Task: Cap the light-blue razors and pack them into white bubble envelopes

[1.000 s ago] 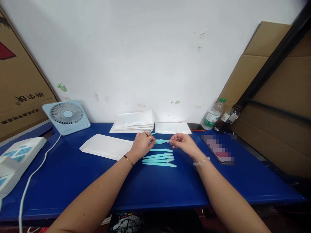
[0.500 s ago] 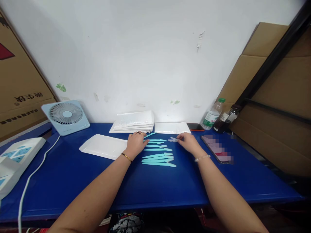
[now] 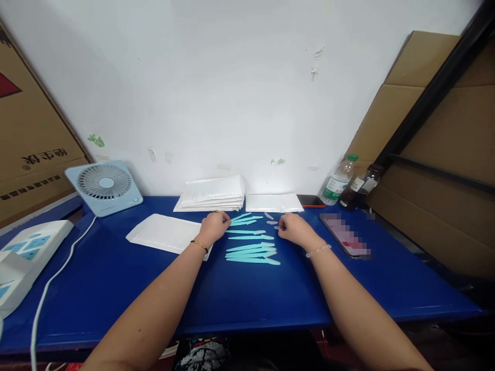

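Observation:
Several turquoise eyebrow razors lie in a rough column on the blue table, blade ends to the right. My left hand is closed, thumb and fingers pinched at the handle ends of the upper razors, which fan out slightly. Beyond the blade tips lie small clear plastic caps. My right hand is closed with its fingers curled down; a clear cap shows at its fingertips, partly hidden. Under my left wrist a white padded envelope lies flat.
A stack of white padded envelopes and another white envelope rest against the wall. To the right are a dark phone, a lit phone and two bottles. A blue fan and power strip stand left.
My left hand has drawn back slightly left and its fingers have come together; the upper razors now lie fanned. My right hand has moved a little down, and the clear caps are spread apart.

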### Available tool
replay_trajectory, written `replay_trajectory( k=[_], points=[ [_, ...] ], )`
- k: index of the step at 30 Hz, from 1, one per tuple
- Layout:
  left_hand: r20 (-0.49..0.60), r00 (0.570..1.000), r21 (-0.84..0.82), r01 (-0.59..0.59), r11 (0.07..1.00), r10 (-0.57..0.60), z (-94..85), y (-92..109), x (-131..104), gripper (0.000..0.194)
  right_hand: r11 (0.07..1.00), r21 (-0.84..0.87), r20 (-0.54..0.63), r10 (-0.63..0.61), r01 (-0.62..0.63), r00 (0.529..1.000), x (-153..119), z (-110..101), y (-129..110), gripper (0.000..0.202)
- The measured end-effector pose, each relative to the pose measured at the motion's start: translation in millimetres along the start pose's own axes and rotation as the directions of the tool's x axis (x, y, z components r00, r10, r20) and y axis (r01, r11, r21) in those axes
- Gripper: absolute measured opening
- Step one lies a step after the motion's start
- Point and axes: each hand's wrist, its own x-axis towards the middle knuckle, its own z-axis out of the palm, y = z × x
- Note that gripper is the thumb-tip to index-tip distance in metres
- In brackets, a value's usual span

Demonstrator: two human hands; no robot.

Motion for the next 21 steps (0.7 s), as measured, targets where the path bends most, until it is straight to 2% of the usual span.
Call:
replay_trajectory(
  k=[5, 9, 13, 16, 21],
  points=[
    [0.033, 0.998, -0.027, 0.045, 0.999, -0.045, -4.6, 2.0, -0.3, 0.017, 0.999, -0.028, -0.011, -0.040, 0.040, 0.999, -0.3, 3.7, -8.9, 0.002],
    [-0.024, 0.999, -0.064, -0.024, 0.998, 0.022, -10.2, 5.6, -3.9, 0.017, 0.988, 0.141, 0.012, -0.073, 0.071, 0.997, -2.1, 3.3, -11.0, 0.005],
    [-0.051, 0.994, -0.180, -0.109, 0.978, 0.101, -11.3, 8.4, -8.7, 0.016, 0.934, 0.351, 0.019, -0.080, 0.068, 0.997, -4.5, -0.4, -8.7, 0.005],
    [-0.030, 0.991, -0.280, -0.135, 0.950, 0.132, -8.3, 8.6, -10.5, 0.016, 0.810, 0.585, -0.008, -0.026, 0.026, 1.000, -4.0, -0.9, -7.9, 0.005],
    [0.001, 0.992, -0.428, -0.114, 0.897, 0.127, -3.8, 5.7, -8.5, 0.020, 0.467, 0.882, 0.021, 0.099, -0.066, 0.995, 0.0, 1.5, -10.1, 0.025]
  ],
)
